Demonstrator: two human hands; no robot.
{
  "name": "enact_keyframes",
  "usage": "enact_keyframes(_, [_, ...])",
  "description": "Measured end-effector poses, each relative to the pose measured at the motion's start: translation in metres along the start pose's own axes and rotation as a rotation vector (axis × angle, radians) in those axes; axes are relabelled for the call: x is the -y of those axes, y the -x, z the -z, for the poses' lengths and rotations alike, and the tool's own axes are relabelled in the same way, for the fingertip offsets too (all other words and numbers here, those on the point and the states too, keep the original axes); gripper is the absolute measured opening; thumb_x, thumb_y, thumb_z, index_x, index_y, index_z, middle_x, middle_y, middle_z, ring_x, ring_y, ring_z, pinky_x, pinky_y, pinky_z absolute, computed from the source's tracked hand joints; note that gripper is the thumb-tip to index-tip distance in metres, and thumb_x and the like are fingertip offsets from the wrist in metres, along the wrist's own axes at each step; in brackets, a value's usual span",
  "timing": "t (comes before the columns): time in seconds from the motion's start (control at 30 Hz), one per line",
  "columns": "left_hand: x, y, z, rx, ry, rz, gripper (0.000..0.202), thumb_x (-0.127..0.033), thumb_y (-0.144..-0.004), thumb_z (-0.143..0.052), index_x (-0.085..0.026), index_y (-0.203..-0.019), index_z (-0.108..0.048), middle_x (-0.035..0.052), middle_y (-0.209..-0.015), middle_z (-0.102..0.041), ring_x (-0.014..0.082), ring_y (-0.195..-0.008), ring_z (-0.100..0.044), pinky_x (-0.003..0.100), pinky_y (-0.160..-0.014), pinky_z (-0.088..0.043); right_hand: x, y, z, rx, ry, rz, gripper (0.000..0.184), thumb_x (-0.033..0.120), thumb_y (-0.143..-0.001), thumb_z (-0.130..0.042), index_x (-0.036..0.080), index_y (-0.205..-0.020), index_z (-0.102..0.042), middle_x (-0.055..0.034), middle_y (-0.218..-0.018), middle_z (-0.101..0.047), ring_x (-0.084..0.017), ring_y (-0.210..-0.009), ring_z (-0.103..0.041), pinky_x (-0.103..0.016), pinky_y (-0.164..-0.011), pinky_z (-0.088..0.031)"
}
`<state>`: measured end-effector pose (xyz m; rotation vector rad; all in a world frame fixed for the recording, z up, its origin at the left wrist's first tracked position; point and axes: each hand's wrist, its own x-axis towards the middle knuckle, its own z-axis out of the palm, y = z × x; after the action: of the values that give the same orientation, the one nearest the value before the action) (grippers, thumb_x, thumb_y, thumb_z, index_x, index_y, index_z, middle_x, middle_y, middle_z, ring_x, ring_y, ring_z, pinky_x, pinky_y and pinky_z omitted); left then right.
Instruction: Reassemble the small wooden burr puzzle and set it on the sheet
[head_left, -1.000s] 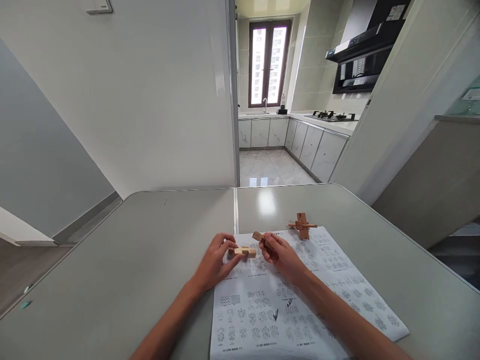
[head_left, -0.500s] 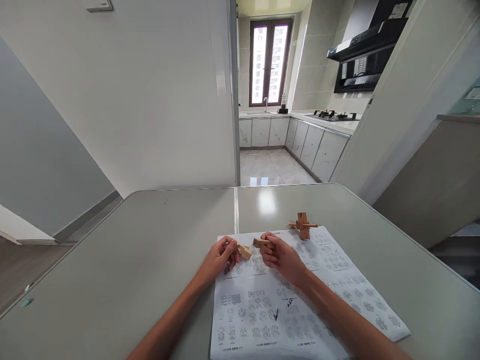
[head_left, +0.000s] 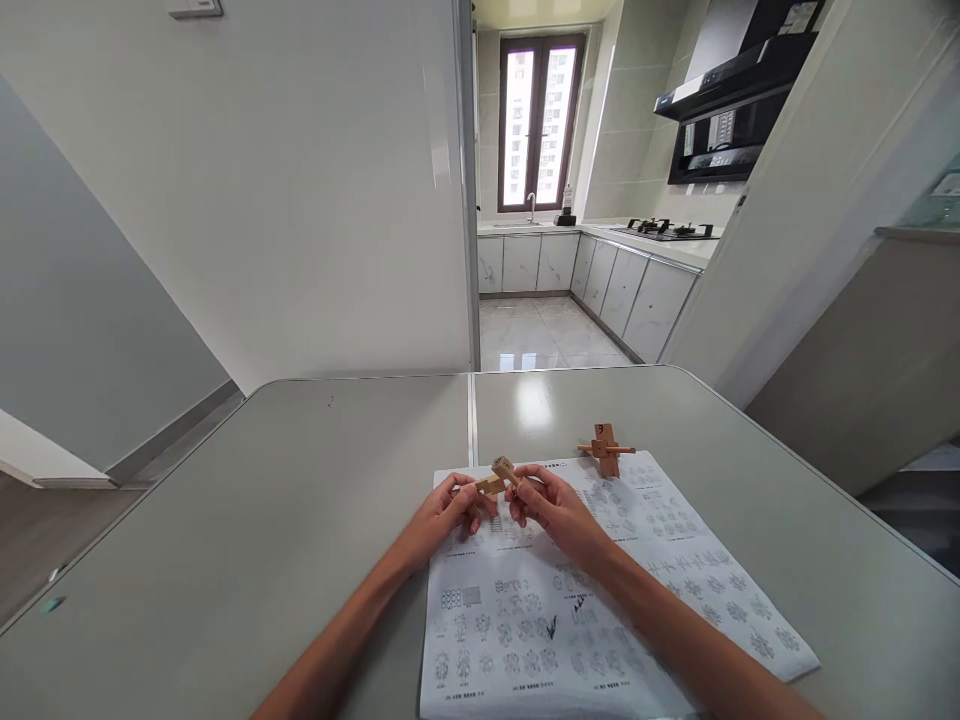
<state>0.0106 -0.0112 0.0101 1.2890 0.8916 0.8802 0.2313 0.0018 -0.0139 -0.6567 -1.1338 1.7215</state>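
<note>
On my monitor the left hand (head_left: 450, 503) has its thumb and fingers drawn together on a pale notched wooden puzzle piece (head_left: 490, 486), whose free end points right. I have the right hand (head_left: 551, 505) just beside it, thumb and fingertips pinched on a wooden stick (head_left: 502, 467) that tilts up and to the left. The stick's end overlaps the notched piece in my view; I cannot tell whether the two touch. Both are above the far left part of a printed diagram sheet (head_left: 540, 560), which carries rows of small line drawings and two dark handwritten ticks. At the sheet's far edge, to the right of my hands, sits a brown wooden interlocking cross (head_left: 604, 450) with a dark mark near its top. The sheet lies on a grey-green table (head_left: 225, 560). Beyond it I see a kitchen with a gas cooktop (head_left: 667, 230) and a window (head_left: 541, 125).
</note>
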Motion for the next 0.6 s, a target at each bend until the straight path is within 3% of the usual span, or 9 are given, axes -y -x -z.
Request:
enact_keyframes(0.1, [-0.003,0.004,-0.004,0.116,-0.085,0.001,0.037,-0.054,-0.099,-0.057,-0.017,-0.099,-0.054,0.0094,-0.098,-0.075,0.0108,-0.064,-0.057,0.027,-0.065,-0.044,0.001,-0.001,0.000,-0.070,0.005,0.032,0.040,0.053,-0.084,-0.079,0.022,-0.105,-0.065,-0.0050,-0.092,-0.072,-0.018,-0.074,-0.064,-0.033,-0.069,-0.050])
enact_keyframes(0.23, [-0.006,0.007,-0.013,0.229,-0.113,0.058,0.039,-0.055,-0.099,-0.057,-0.017,-0.107,-0.053,0.0117,-0.101,-0.077,0.0105,-0.054,-0.062,0.026,-0.057,-0.047,0.005,0.001,-0.003,-0.048,0.067,0.053,0.040,0.056,-0.087,-0.075,0.021,-0.102,-0.065,-0.0055,-0.091,-0.072,-0.016,-0.066,-0.062,-0.033,-0.064,-0.049])
enact_keyframes(0.43, [-0.005,0.005,-0.017,0.131,-0.065,0.055,0.048,-0.059,-0.096,-0.059,-0.016,-0.116,-0.054,0.0114,-0.097,-0.076,0.0155,-0.057,-0.071,0.026,-0.054,-0.054,0.006,0.007,-0.011,0.042,0.229,0.091,0.034,0.056,-0.092,-0.070,0.023,-0.098,-0.062,0.0005,-0.070,-0.067,-0.015,-0.061,-0.056,-0.031,-0.062,-0.046])
enact_keyframes(0.6, [-0.002,0.005,-0.014,0.137,-0.071,0.075,0.049,-0.056,-0.092,-0.067,-0.015,-0.117,-0.058,0.0109,-0.095,-0.076,0.0170,-0.060,-0.073,0.029,-0.059,-0.058,-0.002,0.008,-0.011,0.042,0.323,0.092,0.037,0.058,-0.091,-0.070,0.024,-0.100,-0.057,0.0013,-0.071,-0.065,-0.015,-0.061,-0.054,-0.029,-0.059,-0.044])
